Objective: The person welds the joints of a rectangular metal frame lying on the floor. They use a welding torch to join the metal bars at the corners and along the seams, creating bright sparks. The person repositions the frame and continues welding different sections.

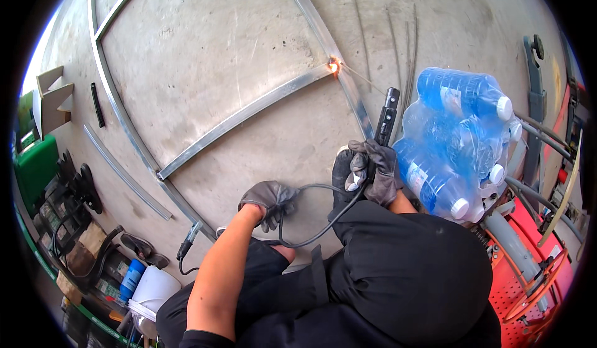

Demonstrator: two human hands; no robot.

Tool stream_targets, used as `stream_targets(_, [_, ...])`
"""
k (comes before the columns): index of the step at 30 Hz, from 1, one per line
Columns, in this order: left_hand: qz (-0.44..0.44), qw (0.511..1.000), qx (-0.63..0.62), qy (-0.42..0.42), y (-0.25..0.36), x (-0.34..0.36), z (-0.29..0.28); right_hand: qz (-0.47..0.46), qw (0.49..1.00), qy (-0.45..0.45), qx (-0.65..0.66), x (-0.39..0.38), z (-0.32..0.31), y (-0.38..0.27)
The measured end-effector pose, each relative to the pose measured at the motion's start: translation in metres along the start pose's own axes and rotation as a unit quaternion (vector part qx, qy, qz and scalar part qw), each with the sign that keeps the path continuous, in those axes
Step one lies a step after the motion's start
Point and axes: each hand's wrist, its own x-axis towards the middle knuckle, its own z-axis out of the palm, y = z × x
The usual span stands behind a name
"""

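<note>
My right hand [380, 173], in a dark grey work glove, is closed around the handle of a black welding electrode holder [388, 113]. A thin welding rod [364, 79] reaches from the holder to a metal frame [242, 112] of square steel tubing on the floor. Bright orange light glows where the rod's tip meets the joint of a crossbar and the right-hand tube. My left hand [271, 202], gloved too, has its fingers curled at the black welding cable [311, 239], which loops between both hands. The glove partly hides its grip.
Shrink-wrapped blue bottles [460, 140] stand close on my right, beside red metal equipment [528, 261]. Loose rods [407, 56] lie beyond the frame. A ground clamp [186, 242] grips the frame at left, near a white bucket [152, 292] and a loose metal strip [124, 171].
</note>
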Motion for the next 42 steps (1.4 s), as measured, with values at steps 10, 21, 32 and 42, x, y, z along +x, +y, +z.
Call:
stream_targets(10, [0.177,0.844,0.442,0.247,0.019,-0.029,0.015,-0.025,0.995,-0.072,0.061,0.001,-0.007,-0.007])
stream_targets(21, [0.162,0.645,0.466,0.584,0.130,-0.071,-0.032,-0.040,0.993,-0.037,0.104,0.037,-0.019,-0.004])
stream_targets(32, [0.203,0.694,0.428,0.543,0.143,-0.040,-0.063,-0.006,0.997,0.051,-0.059,0.024,-0.041,0.010])
stream_targets(42, [0.167,0.710,0.442,0.522,0.147,-0.048,-0.061,-0.078,0.814,0.174,-0.549,-0.017,0.017,-0.021])
